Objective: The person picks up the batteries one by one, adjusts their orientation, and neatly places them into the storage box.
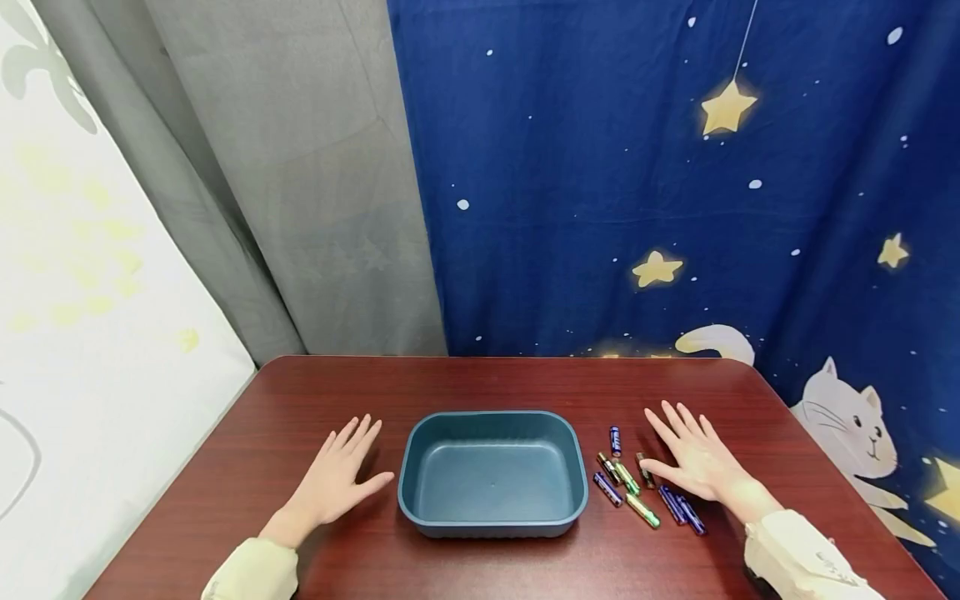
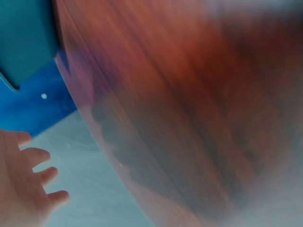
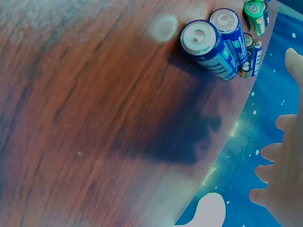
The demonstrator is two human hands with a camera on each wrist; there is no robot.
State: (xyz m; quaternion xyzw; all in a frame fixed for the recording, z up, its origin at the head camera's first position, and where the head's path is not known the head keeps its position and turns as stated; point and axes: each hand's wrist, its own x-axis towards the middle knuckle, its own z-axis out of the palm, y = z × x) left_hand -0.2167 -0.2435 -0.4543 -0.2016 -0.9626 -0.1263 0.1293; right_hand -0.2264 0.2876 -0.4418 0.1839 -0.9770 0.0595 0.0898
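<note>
On the table, a blue-green plastic bin (image 1: 492,483) stands between my two hands. Left of it, my left hand (image 1: 333,479) has its fingers spread and straight, holding nothing. My right hand (image 1: 697,458) is likewise spread, over the right side of a loose group of batteries. Among them lie a blue battery (image 1: 615,441), a green battery (image 1: 642,511) and a dark battery (image 1: 645,470) beside the right thumb. In the right wrist view two blue batteries (image 3: 208,49) lie side by side, apart from the right hand (image 3: 284,156). The left wrist view catches the left hand (image 2: 26,179) and a corner of the bin.
The reddish-brown wooden table (image 1: 345,567) has rounded far corners. Behind it hang a grey curtain (image 1: 315,183) and a blue curtain (image 1: 570,183) printed with stars and a white cat. A white printed cloth (image 1: 90,333) covers the left side.
</note>
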